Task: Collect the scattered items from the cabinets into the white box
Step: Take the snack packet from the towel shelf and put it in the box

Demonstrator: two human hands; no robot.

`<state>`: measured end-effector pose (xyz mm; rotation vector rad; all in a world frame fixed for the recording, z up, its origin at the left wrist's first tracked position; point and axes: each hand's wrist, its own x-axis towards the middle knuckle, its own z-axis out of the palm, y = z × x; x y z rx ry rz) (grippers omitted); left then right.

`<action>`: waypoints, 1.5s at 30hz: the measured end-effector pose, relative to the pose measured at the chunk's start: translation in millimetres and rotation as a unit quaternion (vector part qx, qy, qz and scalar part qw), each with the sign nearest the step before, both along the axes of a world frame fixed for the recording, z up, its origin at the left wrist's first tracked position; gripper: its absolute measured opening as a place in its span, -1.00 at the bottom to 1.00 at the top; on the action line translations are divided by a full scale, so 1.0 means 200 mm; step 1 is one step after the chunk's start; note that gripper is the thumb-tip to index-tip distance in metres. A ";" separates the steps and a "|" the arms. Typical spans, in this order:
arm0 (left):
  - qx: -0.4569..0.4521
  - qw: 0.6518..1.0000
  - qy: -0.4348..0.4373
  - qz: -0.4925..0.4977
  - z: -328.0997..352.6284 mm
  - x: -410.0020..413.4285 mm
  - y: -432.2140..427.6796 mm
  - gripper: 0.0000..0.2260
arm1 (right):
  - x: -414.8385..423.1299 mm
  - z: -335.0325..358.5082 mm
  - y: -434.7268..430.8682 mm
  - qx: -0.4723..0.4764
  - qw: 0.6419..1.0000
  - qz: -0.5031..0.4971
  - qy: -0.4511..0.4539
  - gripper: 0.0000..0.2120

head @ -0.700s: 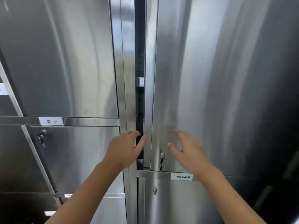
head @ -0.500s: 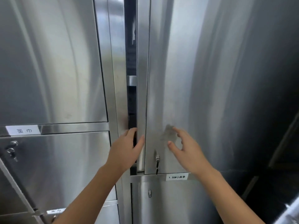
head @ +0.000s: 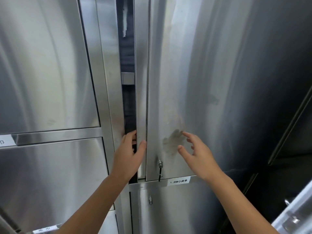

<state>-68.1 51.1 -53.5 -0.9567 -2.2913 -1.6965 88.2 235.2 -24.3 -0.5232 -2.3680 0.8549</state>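
A tall stainless steel cabinet door (head: 194, 81) stands slightly ajar, with a dark gap (head: 128, 102) along its left edge. My left hand (head: 129, 154) grips that edge low down, fingers hooked into the gap and thumb on the door's front. My right hand (head: 195, 154) hovers just in front of the door face with fingers spread, beside a hand-shaped smudge. A lock with a hanging key (head: 159, 166) sits near the door's lower corner. Inside the gap a small grey latch plate (head: 127, 78) shows; the cabinet's contents are hidden. No white box is in view.
Shut steel doors (head: 42, 65) fill the left side, with white labels beneath them. A label (head: 179, 181) marks the ledge under the ajar door, above another shut door (head: 168, 208). At the right is a dark open compartment (head: 290, 166), and a steel door edge (head: 297, 215) in the lower right corner.
The view has shifted right and slightly up. My left hand keeps its grip on the door edge, the gap looks a little wider, and my right hand stays near the door face.
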 end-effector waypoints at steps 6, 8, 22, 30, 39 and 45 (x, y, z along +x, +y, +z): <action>-0.027 0.999 0.017 -0.010 0.01 0.02 0.10 -0.61 | 0.09 0.04 0.10 0.018 1.000 -0.018 0.005 -0.50; -0.039 0.999 0.021 -0.015 0.01 0.04 0.16 -0.61 | 0.14 0.05 0.15 0.027 0.999 -0.026 0.005 -0.50; -0.052 0.992 0.026 -0.109 0.05 0.23 0.66 -0.78 | 0.46 0.06 0.45 0.080 0.991 -0.103 -0.040 -0.50; -0.054 0.984 0.002 -0.169 0.04 0.36 1.00 -0.46 | 0.69 0.06 0.56 0.077 0.983 -0.150 -0.066 -0.48; -0.075 0.973 -0.006 -0.218 0.05 0.50 1.32 -0.54 | 0.86 0.03 0.64 0.066 0.976 -0.191 -0.083 -0.46; -0.113 0.966 0.017 -0.232 0.06 0.58 1.51 -0.50 | 0.93 0.00 0.68 0.067 0.968 -0.221 -0.095 -0.45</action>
